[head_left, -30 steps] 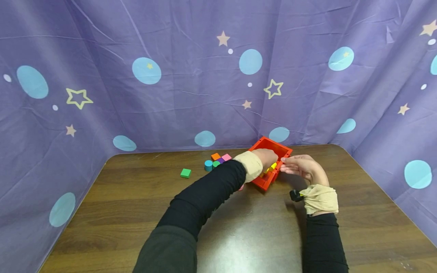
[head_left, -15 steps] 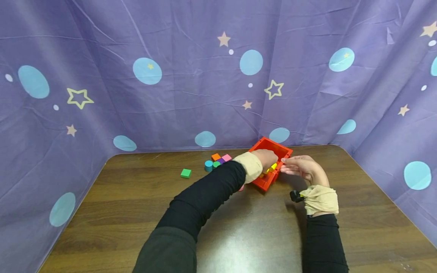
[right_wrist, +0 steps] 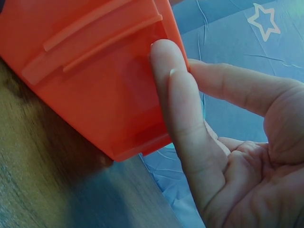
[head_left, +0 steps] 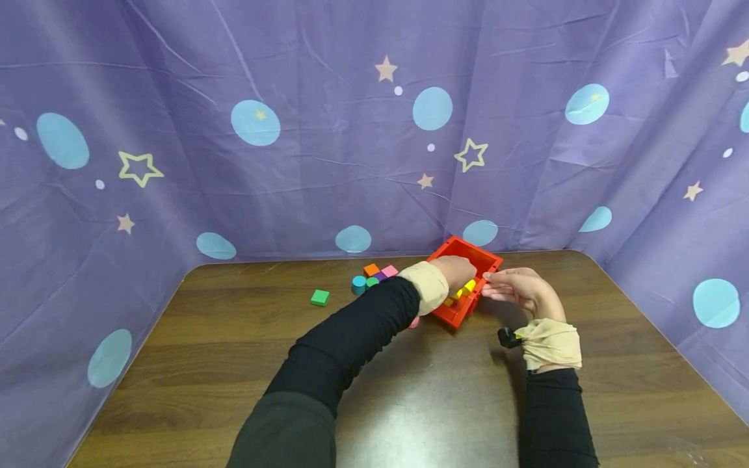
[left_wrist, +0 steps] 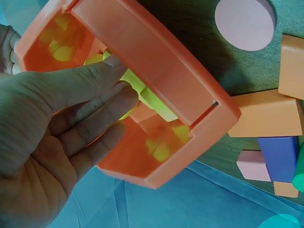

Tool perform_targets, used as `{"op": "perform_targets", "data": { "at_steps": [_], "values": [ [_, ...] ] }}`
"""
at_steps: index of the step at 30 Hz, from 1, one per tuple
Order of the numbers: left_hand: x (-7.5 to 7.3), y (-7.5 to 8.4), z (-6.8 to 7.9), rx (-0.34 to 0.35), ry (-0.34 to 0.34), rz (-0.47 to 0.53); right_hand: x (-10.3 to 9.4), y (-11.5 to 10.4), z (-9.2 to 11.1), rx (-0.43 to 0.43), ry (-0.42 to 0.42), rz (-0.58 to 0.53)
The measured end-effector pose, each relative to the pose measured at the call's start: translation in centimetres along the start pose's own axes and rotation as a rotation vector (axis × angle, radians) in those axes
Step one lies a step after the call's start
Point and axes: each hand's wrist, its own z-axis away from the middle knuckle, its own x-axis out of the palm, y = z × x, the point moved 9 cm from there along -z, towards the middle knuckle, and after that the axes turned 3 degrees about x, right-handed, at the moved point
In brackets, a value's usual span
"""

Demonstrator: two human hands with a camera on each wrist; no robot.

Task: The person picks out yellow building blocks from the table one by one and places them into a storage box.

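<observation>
A red open box [head_left: 452, 317] stands at an angle near the table's back edge, with yellow blocks [head_left: 469, 286] inside. My left hand [head_left: 457, 270] reaches down into the box. In the left wrist view its thumb and fingertips come together at a yellow block [left_wrist: 160, 107]; the exact contact is partly hidden by the fingers. My right hand [head_left: 523, 288] pinches the box's right rim. In the right wrist view the fingers [right_wrist: 184, 104] lie on the outer red wall [right_wrist: 109, 95] and the thumb is over the edge.
Left of the box lie a blue cylinder [head_left: 359, 285], a green cylinder [head_left: 372, 282], an orange block [head_left: 371, 269] and a pink block [head_left: 389, 270]. A green block [head_left: 320, 298] lies apart, farther left. A purple curtain [head_left: 292, 195] hangs behind the wooden table [head_left: 234, 364].
Both hands and the box have stayed almost in place. The whole head view has shifted very slightly.
</observation>
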Motion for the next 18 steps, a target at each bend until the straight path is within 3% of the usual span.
{"op": "perform_targets", "data": {
  "at_steps": [5, 10, 18],
  "values": [
    [-0.5, -0.5, 0.4, -0.014, 0.004, -0.014, 0.0, -0.1, -0.1, -0.009, -0.009, 0.020],
    [-1.4, -1.3, 1.2, -0.031, 0.004, 0.039, -0.1, -0.3, -0.2, -0.014, 0.002, 0.062],
    [-4.5, -3.0, 3.3, -0.005, 0.165, 0.115, -1.6, 0.0, 0.1, 0.011, 0.028, 0.075]
  ]
}}
